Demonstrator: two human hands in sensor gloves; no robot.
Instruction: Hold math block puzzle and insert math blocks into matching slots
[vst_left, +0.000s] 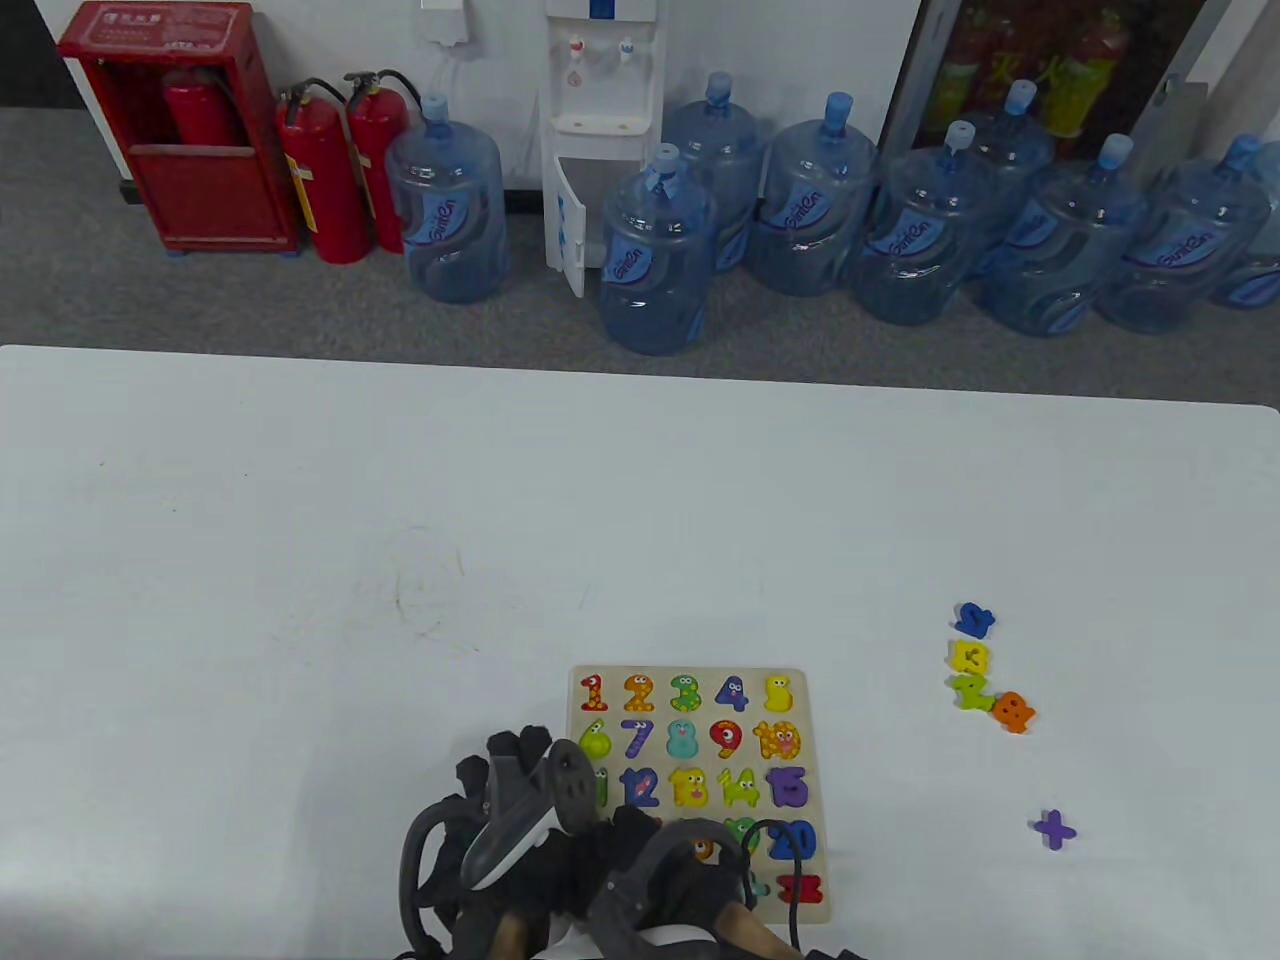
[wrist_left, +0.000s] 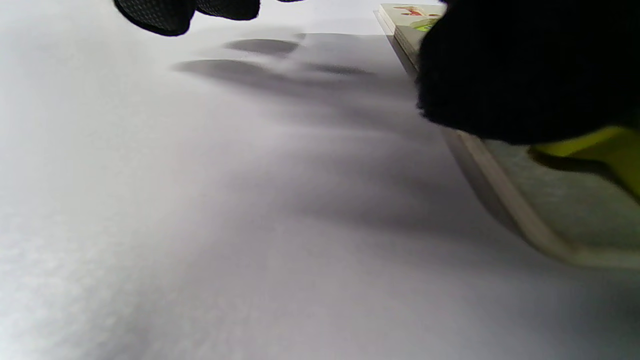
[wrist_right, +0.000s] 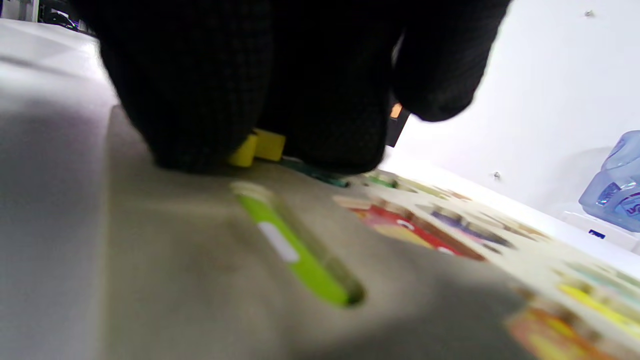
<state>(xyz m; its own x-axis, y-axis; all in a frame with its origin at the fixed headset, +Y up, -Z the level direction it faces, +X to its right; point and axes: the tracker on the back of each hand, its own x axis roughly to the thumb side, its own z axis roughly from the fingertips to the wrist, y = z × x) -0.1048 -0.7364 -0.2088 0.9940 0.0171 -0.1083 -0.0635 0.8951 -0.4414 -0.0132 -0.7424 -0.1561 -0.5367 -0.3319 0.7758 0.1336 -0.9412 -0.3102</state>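
1. Black knit glove on the left hand (vst_left: 520, 800), resting at the near-left edge of the pale wooden number puzzle board (vst_left: 700, 790), thumb pressed on the board's rim beside a lime-green piece in the left wrist view; other fingertips (wrist_left: 165, 15) spread and lifted above the white desk (vst_left: 300, 600), so partly open, gripping nothing.
2. Black-gloved right hand (vst_left: 670, 880) curled down over the board's near rows, fingertips (wrist_right: 200, 100) bunched and pinching a small yellow wooden block (wrist_right: 260, 147) against the board surface.
3. Flat square board lying on the desk at near centre, filled with glossy painted numerals in red, orange, green, blue, yellow and purple; a slim lime-green numeral (wrist_right: 295, 255) seated flush in its slot.
4. Loose pieces well to the right of the board: blue block (vst_left: 973, 620), yellow block (vst_left: 969, 656), green block (vst_left: 971, 691) and orange block (vst_left: 1014, 712) clustered close together; purple plus-shaped block (vst_left: 1054, 829) apart, nearer the front.
5. Smooth matte desk, faint scuff marks left of centre.
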